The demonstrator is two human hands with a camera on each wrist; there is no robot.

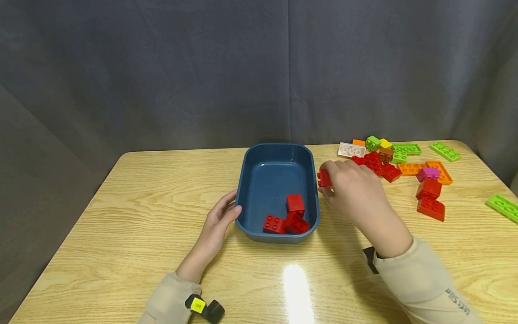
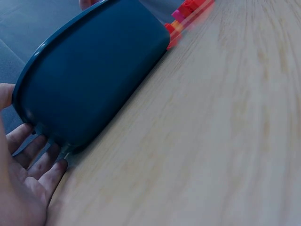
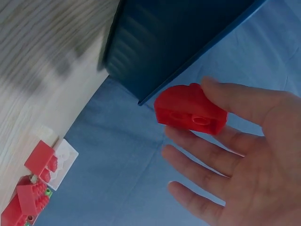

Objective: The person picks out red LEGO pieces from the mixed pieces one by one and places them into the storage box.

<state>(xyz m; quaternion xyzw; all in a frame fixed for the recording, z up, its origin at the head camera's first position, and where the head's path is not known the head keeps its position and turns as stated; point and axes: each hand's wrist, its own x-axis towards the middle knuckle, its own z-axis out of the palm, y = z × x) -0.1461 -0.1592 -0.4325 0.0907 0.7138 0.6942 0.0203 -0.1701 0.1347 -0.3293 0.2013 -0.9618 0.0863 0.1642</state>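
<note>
A dark blue bin sits on the table with three red toy bricks at its near end. My left hand holds the bin's near left side, the thumb at the rim and the fingers against the outer wall. Just outside the bin's right rim, my right hand pinches another red toy brick between thumb and fingers. Its remaining fingers are spread below the brick in the right wrist view. The brick's studs point toward the bin in the head view.
To the right lies a loose pile of red bricks, with green, orange and yellow pieces and a whitish plate. Two red bricks lie near a magenta brick. A green plate is at the far right. A grey curtain hangs behind.
</note>
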